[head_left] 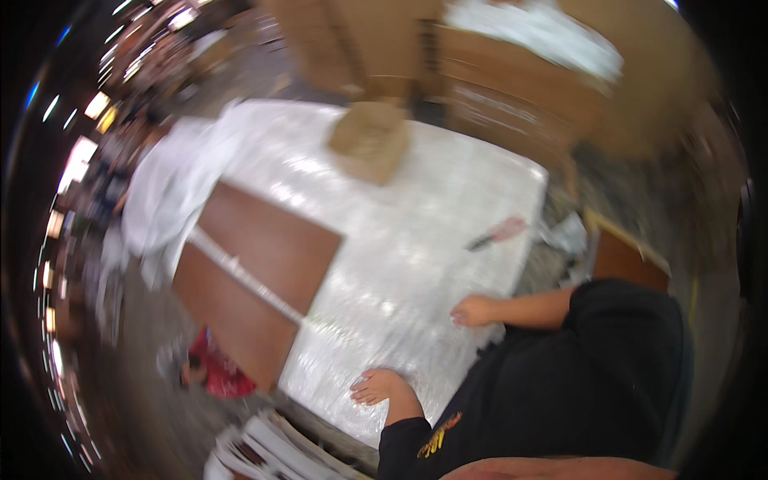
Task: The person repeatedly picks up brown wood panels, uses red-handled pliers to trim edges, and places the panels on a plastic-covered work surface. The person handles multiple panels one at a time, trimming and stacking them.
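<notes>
My left hand lies open, fingers spread, over a broad surface covered in shiny clear plastic film. My right hand is farther along the same surface, low over it or on it; its fingers are too smeared to tell their shape. Beyond my right hand lies a slim tool with a reddish part and a dark end, its kind blurred. Two brown panels, with a pale strip between them, are at the left of the film. A small cardboard box stands at the far side.
Loose white plastic sheeting drapes over the far left corner. Large cardboard boxes stand behind. Something red, perhaps clothing on a person, is beside the panels. Pale stacked pieces lie at the near edge, a brown board at the right.
</notes>
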A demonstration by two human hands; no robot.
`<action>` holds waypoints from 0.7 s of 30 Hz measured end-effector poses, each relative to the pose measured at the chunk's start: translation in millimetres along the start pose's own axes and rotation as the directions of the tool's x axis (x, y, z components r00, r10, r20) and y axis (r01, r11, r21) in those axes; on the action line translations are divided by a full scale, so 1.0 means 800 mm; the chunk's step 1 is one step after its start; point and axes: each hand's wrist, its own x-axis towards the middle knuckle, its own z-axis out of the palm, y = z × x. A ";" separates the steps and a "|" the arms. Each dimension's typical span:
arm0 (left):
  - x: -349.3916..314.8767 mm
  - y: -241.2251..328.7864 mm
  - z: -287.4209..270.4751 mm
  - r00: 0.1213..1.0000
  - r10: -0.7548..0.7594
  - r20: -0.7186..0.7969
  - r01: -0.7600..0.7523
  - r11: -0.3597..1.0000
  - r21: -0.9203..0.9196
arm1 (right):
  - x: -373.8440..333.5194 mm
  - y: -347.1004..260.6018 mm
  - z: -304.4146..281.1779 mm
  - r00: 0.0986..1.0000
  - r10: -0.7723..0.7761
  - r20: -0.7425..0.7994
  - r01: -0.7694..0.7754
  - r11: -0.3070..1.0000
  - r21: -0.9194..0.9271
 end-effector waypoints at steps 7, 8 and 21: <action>-0.052 0.051 -0.030 0.588 0.792 -0.165 -0.799 0.537 -0.270 | -0.262 0.166 -0.004 0.613 0.618 -0.492 -0.451 0.785 0.424; -0.062 0.066 -0.039 0.501 0.844 -0.192 -0.844 0.427 -0.326 | -0.299 0.186 0.010 0.503 0.685 -0.527 -0.452 0.728 0.515; -0.633 0.268 -0.217 -0.661 0.738 0.137 -0.360 -0.152 -0.921 | -0.507 0.373 0.284 -0.113 0.927 0.359 0.257 -0.322 0.911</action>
